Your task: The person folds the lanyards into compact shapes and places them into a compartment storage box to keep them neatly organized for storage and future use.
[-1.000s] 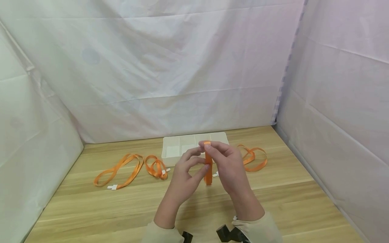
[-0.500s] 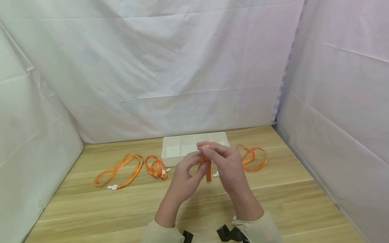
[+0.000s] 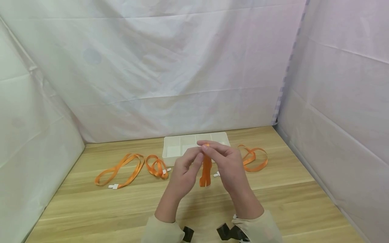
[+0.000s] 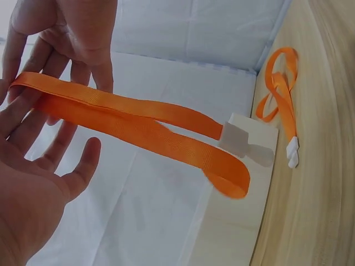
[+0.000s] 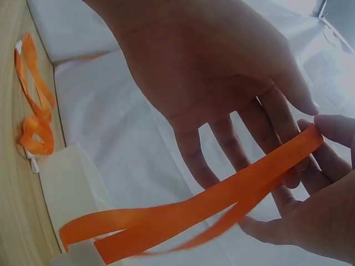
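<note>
Nearer to me than the white box [image 3: 170,161], above the table [image 3: 121,216], I hold an orange lanyard [image 3: 206,172], its band doubled into a hanging strip with a pale clip [image 4: 236,138] at the lower end. My right hand [image 3: 231,165] pinches the upper fold between thumb and forefinger. My left hand [image 3: 183,172] pinches the band at that same end, its little finger spread away from the strip.

The box has a row of compartments, partly hidden behind my hands. Just left of the box lies a bunched lanyard [image 3: 158,172]; farther left of it, a long twisted loop [image 3: 116,167]. Right of the box, a crossed loop [image 3: 258,167] lies partly behind my right hand. All three rest on the table, pale wood with streaky grain running mostly sideways.

Behind the box hangs a wrinkled white sheet [image 3: 152,67] along the table's far edge; more pale sheeting [image 3: 334,84] stands well left and right of the box, and a checkered strip [image 3: 285,72] marks the corner to its right.
</note>
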`<state>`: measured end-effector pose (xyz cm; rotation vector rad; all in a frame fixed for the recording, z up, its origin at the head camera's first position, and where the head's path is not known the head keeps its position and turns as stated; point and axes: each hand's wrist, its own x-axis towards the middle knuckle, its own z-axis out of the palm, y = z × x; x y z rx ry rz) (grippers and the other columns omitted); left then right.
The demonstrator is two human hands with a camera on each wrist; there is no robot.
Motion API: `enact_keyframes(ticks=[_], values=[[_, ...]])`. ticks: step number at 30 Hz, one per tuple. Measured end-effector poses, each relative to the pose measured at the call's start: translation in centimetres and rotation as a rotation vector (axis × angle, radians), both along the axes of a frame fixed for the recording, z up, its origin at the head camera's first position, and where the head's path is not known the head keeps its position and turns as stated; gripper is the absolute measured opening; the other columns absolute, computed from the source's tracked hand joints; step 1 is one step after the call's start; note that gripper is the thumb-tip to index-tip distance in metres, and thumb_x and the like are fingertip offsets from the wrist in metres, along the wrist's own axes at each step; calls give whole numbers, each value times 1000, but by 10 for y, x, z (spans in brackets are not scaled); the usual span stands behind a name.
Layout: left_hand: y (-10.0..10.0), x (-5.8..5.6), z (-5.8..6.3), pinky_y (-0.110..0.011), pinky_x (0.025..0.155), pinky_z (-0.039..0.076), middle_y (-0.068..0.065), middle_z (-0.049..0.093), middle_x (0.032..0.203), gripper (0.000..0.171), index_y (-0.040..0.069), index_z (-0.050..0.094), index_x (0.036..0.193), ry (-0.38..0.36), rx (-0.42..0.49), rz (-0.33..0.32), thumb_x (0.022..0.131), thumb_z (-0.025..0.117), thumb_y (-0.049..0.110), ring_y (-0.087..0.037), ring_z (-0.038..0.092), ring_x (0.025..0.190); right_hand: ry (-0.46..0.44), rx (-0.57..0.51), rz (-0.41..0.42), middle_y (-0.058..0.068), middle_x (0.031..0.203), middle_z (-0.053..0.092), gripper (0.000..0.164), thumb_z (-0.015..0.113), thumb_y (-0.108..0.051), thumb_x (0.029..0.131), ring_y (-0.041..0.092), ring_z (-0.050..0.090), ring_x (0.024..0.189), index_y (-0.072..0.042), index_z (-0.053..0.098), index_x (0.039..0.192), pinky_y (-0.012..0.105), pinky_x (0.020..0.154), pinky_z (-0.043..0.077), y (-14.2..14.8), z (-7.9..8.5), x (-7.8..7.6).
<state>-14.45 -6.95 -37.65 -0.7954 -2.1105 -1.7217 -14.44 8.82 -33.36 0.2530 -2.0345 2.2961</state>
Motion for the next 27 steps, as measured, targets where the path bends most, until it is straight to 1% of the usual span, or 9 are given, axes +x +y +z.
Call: enact_keyframes(ticks=[2, 4, 8, 12, 17, 19, 20, 25, 27], values=[[1, 0, 0, -42, 112, 55, -10, 72, 136, 30, 9, 70, 135, 3, -3, -12, 112, 52, 12, -23, 64, 132, 2, -2, 2, 3, 118, 82, 22, 74, -17, 99, 21, 67, 128, 0, 82, 110, 42, 111, 51, -1, 0, -1], [2, -1, -1, -40, 112, 55, -10, 71, 136, 27, 9, 72, 129, 8, -12, -18, 112, 51, 13, -22, 63, 131, 6, -6, 7, 4, 117, 82, 22, 74, -17, 100, 22, 69, 125, 1, 82, 111, 40, 107, 54, -1, 0, -1], [4, -2, -2, -38, 108, 56, -8, 71, 134, 24, 10, 75, 124, 15, -31, -12, 111, 55, 13, -20, 61, 129, 15, 9, 8, 5, 114, 82, 22, 73, -17, 101, 23, 71, 121, -1, 82, 113, 38, 102, 57, -1, -1, -2], [5, -3, 0, -35, 106, 56, -6, 71, 130, 21, 10, 77, 119, 20, -37, -3, 109, 58, 11, -18, 60, 127, 38, 18, 14, 6, 113, 82, 24, 68, -19, 104, 23, 70, 121, -2, 83, 111, 39, 107, 54, 0, -2, -1], [5, -4, 1, -35, 108, 56, -9, 71, 131, 22, 5, 77, 116, 37, -10, -44, 109, 57, 8, -20, 62, 129, 78, 2, 56, 1, 106, 80, 36, 58, -25, 110, 24, 69, 117, 2, 81, 108, 44, 113, 50, 1, -2, -1], [5, -3, 2, -34, 107, 56, -10, 71, 130, 23, 4, 77, 119, 25, -2, -65, 110, 56, 8, -19, 63, 129, 94, -24, 85, -1, 102, 78, 41, 55, -28, 112, 24, 68, 116, 3, 80, 105, 47, 113, 49, 2, -3, -2], [5, -3, 2, -34, 106, 56, -10, 71, 127, 23, 4, 77, 119, 14, 1, -71, 110, 56, 8, -18, 63, 127, 97, -41, 96, -3, 101, 78, 43, 53, -29, 112, 24, 67, 116, 1, 81, 103, 47, 113, 49, 2, -4, -2], [4, 1, 5, -31, 98, 57, -12, 70, 123, 22, 1, 76, 113, -69, 22, -93, 110, 57, 10, -18, 61, 118, 103, -99, 152, -7, 103, 75, 49, 47, -36, 115, 22, 61, 119, -18, 85, 89, 41, 109, 48, 5, -6, -3], [3, 2, 5, -31, 98, 57, -14, 70, 123, 21, -1, 76, 111, -91, 29, -100, 109, 58, 9, -18, 61, 118, 105, -105, 170, -6, 105, 76, 53, 45, -38, 115, 22, 61, 120, -16, 86, 91, 38, 109, 48, 6, -6, -3]])
